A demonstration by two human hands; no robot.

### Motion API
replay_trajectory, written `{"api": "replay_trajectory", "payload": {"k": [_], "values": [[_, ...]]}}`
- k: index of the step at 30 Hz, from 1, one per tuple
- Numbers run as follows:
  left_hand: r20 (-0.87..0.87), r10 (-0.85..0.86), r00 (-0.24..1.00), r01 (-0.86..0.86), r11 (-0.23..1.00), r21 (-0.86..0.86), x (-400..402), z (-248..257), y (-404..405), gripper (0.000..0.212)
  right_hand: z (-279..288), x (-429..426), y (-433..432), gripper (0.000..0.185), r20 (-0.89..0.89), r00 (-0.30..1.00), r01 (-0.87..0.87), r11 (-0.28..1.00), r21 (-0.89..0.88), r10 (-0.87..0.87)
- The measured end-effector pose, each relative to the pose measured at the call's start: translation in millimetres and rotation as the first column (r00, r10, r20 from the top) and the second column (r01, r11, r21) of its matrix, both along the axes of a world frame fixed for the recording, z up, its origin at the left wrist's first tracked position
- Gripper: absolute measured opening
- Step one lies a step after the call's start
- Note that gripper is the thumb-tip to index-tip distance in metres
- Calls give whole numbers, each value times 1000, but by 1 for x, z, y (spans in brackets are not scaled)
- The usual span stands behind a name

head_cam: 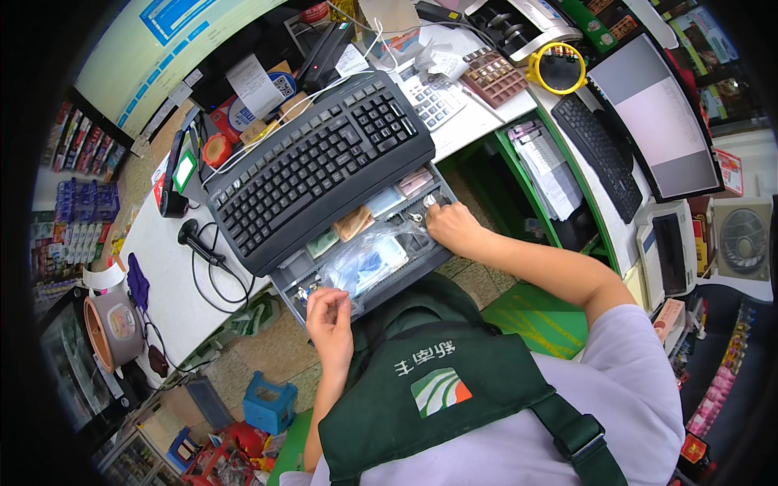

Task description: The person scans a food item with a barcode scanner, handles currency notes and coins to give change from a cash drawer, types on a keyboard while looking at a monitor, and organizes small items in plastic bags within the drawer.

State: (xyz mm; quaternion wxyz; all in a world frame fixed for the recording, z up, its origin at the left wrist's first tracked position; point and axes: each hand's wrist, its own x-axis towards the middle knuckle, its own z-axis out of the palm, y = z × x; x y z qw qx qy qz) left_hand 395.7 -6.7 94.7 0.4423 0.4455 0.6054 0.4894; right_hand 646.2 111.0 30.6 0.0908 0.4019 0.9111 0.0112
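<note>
A cash drawer stands pulled out below a large black keyboard. Banknotes lie in its rear compartments, and a clear plastic bag with bluish papers rests across the front part. My right hand is at the drawer's right end, fingers bent down beside some coins; whether it grips anything is hidden. Over the left front corner is my left hand, fingers curled and apart from the thumb, nothing visible in it. Small metal items lie in the drawer beside it.
On the left counter are a handheld barcode scanner with its cable and a rice cooker. A calculator, a brown coin tray and a yellow-rimmed round mirror stand behind. A blue stool is on the floor.
</note>
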Motion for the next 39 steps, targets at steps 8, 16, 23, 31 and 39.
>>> {"api": "replay_trajectory", "payload": {"k": [8, 16, 23, 31, 39], "values": [[317, 132, 939, -100, 988, -114, 2, 11, 34, 12, 0, -9, 4, 7, 17, 1000, 3, 1000, 25, -4], [323, 107, 940, -72, 990, -117, 2, 14, 39, 12, 13, 3, 7, 8, -393, 895, 202, 977, -63, -211], [328, 146, 933, -98, 982, -159, 0, 15, 35, 8, 72, -57, -30, 19, -767, 365, 66, 836, -544, -528], [331, 161, 930, -109, 979, -170, -8, 12, 33, 10, 50, -58, -36, 13, -691, 568, 205, 890, -406, -446], [346, 201, 917, -162, 977, -137, -15, 11, 35, 13, 52, -27, -35, 23, -497, 717, 387, 872, -300, -489]]}}
